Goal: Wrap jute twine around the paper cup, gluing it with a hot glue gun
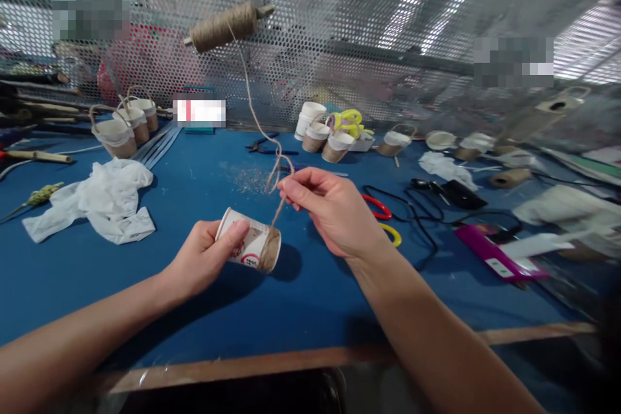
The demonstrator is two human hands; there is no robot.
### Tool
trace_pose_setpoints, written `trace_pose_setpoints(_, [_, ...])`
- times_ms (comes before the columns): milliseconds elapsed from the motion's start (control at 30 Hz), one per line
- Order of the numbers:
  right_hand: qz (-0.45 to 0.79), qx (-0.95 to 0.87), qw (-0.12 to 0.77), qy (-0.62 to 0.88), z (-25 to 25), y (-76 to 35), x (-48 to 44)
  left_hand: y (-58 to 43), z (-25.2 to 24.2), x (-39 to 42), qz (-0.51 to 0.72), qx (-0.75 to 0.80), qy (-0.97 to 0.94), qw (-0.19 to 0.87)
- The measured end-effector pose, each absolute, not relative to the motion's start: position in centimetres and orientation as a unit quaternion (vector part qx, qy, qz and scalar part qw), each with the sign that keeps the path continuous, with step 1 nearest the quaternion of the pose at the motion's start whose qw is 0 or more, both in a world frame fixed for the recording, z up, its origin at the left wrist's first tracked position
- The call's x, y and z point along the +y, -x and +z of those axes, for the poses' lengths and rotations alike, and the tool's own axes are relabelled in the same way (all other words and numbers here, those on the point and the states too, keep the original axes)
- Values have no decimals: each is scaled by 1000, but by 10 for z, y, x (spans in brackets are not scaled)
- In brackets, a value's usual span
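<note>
My left hand [204, 255] grips a white printed paper cup [252, 239], which lies tilted on its side above the table. Brown twine [270, 250] is wound in a band around the cup's right end. Between thumb and fingers, my right hand [334, 207] pinches the strand running up from that band. Past the pinch, the strand loops loosely and rises to a twine spool [224, 27] mounted on a stick in front of the mesh panel. My left palm and most of its fingers are hidden behind the cup.
Blue pliers [272, 150] lie behind my hands. Several twine-wrapped cups [334, 147] stand at the back, others at the left [114, 136]. White cloth [104, 197] lies left. Red-and-yellow-handled tools [378, 207], black cable [429, 233] and a purple packet [495, 252] sit right. A mesh panel [310, 45] rises behind.
</note>
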State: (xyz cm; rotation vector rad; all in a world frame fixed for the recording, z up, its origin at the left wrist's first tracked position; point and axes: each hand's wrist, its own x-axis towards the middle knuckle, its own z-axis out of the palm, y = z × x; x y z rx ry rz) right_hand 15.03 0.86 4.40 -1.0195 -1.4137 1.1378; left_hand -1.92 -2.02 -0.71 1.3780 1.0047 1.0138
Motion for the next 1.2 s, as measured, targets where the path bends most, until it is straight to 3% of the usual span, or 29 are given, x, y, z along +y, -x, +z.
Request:
trace_pose_setpoints(567, [393, -622, 526, 426, 42, -158, -4, 14, 0, -19, 400, 457, -492, 624])
trace_pose_setpoints(1200, [374, -637, 461, 492, 29, -156, 10, 18, 2, -29, 395, 416, -581, 577])
